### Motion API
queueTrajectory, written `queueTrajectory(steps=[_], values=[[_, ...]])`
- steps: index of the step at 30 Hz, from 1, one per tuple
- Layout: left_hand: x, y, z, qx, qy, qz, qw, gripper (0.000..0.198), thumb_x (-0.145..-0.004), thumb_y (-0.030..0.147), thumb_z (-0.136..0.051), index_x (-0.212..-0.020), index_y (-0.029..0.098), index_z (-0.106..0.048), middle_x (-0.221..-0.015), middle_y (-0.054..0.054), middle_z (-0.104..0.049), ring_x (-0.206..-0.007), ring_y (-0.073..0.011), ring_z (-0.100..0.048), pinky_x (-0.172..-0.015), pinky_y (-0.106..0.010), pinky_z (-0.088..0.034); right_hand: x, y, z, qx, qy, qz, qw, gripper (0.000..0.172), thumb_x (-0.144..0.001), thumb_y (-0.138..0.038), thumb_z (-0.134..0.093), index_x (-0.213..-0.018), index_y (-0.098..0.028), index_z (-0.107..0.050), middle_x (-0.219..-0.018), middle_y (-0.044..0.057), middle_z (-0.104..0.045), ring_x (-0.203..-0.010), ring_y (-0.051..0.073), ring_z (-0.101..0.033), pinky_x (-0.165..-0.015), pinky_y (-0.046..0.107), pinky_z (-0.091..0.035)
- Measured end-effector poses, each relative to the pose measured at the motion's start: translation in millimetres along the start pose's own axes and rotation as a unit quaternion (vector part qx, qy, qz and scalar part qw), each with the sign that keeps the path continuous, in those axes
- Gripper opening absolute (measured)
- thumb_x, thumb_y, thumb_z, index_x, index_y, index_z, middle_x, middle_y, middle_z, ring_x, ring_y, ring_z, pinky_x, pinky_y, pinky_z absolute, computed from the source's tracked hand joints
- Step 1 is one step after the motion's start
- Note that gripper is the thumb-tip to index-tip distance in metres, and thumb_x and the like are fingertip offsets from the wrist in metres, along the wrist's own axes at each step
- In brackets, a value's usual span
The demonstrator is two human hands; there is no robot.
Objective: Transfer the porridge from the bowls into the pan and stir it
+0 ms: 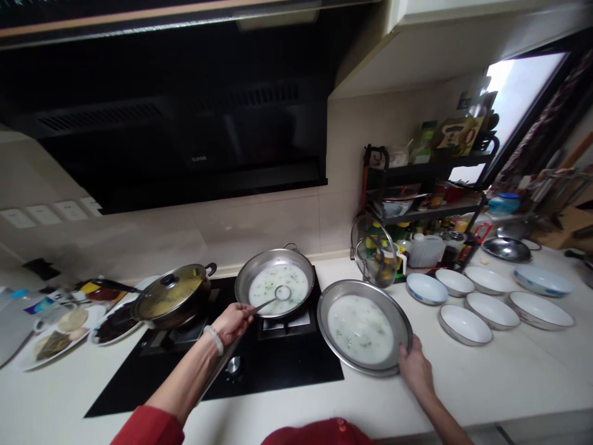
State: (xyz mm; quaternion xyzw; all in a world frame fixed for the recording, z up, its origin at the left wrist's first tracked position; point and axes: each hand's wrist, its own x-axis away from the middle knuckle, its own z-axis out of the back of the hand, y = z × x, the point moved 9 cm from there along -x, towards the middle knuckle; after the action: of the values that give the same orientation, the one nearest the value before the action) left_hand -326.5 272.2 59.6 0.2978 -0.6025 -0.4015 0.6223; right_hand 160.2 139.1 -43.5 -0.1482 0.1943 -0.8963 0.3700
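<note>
My left hand (234, 322) is closed around the long handle of a metal ladle (281, 293), whose bowl rests in a steel pot (274, 281) of white soup with green flecks on the right burner. My right hand (414, 369) grips the near rim of a wide steel basin (364, 326), tilted up on the counter just right of the hob. The basin holds a shallow layer of the same white soup. A bead bracelet sits on my left wrist, and both sleeves are red.
A lidded pan (172, 301) sits on the left burner of the black hob (222, 364). Plates of food (60, 334) lie at left. Several white bowls (464, 324) stand on the counter at right, behind them a glass lid (373, 250) and a spice rack (426, 204).
</note>
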Motion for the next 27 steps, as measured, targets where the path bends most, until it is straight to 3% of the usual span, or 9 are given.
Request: queueTrajectory(steps=[6, 27], values=[[5.2, 4.8, -1.6, 0.066, -0.013, 0.007, 0.998, 0.016, -0.072, 0.015, -0.066, -0.081, 0.013, -0.052, -0.049, 0.006, -0.049, -0.033, -0.0002, -0.027, -0.036, -0.014, -0.01, -0.5, -0.2, -0.1, -0.002, 0.001, 0.005, 1.0, 0.057, -0.09, -0.034, -0.025, -0.137, -0.003, -0.034, -0.093, 0.021, -0.069, -0.083, 0.031, -0.067, -0.076, 0.04, -0.049], [10.2, 11.6, -14.4, 0.082, -0.031, 0.007, 0.996, 0.013, -0.075, 0.014, -0.063, -0.083, 0.013, -0.052, -0.05, 0.006, -0.049, -0.033, 0.0002, -0.026, -0.035, -0.013, -0.01, -0.4, 0.7, 0.1, -0.001, 0.001, 0.004, 1.0, 0.057, -0.09, -0.034, -0.024, -0.138, -0.004, -0.032, -0.096, 0.02, -0.069, -0.083, 0.03, -0.068, -0.077, 0.039, -0.049]])
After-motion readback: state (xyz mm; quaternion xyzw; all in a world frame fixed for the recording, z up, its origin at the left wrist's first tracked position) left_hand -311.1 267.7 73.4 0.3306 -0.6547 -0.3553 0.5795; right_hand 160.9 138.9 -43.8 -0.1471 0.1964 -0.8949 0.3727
